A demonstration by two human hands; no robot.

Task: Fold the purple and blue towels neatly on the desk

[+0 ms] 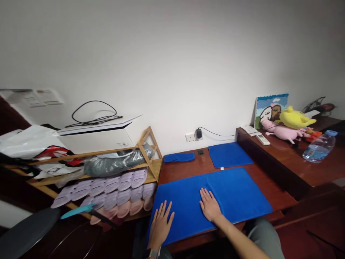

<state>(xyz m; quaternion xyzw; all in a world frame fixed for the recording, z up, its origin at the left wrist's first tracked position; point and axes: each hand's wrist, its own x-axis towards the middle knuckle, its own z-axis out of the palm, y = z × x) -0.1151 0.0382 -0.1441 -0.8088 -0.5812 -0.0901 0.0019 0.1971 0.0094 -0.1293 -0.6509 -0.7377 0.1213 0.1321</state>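
A large blue cloth (239, 194) lies spread over the front of a reddish-brown desk (179, 175), with a slight crease near its middle. My left hand (161, 223) rests on the cloth's left end, fingers spread. Near the cloth's middle, beside the crease, my right hand (209, 205) lies palm down with its fingers stretched out. Neither hand holds anything. Behind the large cloth are a smaller blue cloth (229, 155) laid flat, with a white tag at its front edge, and a narrow folded blue cloth (179, 157) by the wall.
On the left, a wooden rack (151, 158) holds rows of slippers (113, 185) and a white box (99, 140). A higher desk section at right carries a plastic bottle (320, 147), plush toys (295, 118), a remote (262, 139) and a picture (272, 107). A black plug (198, 133) sits in the wall.
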